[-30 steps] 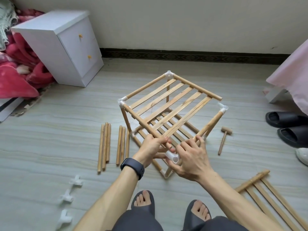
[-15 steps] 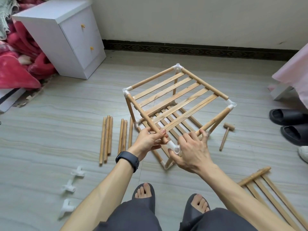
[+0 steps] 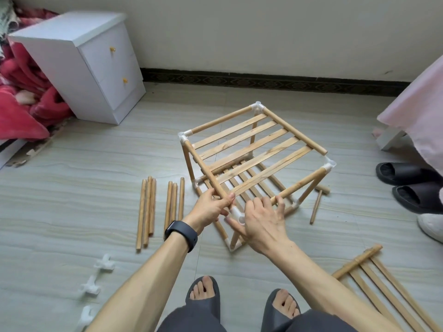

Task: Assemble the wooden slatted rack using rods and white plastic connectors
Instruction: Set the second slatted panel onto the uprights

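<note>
Pale floor [image 3: 96,164] runs to wall; white cabinet [image 3: 96,68] far left, dark slippers [image 3: 407,173] at right edge. Half-built rack [image 3: 254,149] stands tilted mid-floor, bare floor on its wall side. Spare slatted panel [image 3: 383,283] lies lower right. Loose rods [image 3: 148,207] lie in row just left of rack. Left hand [image 3: 208,207] grips rack's left rail near corner. Right hand [image 3: 263,221] cups near corner connector [image 3: 236,214], thumb beneath, fingertips hooked over right rail. Mallet [image 3: 316,204] lies just right of rack. Spare connectors [image 3: 104,263] lie lower left.
</note>
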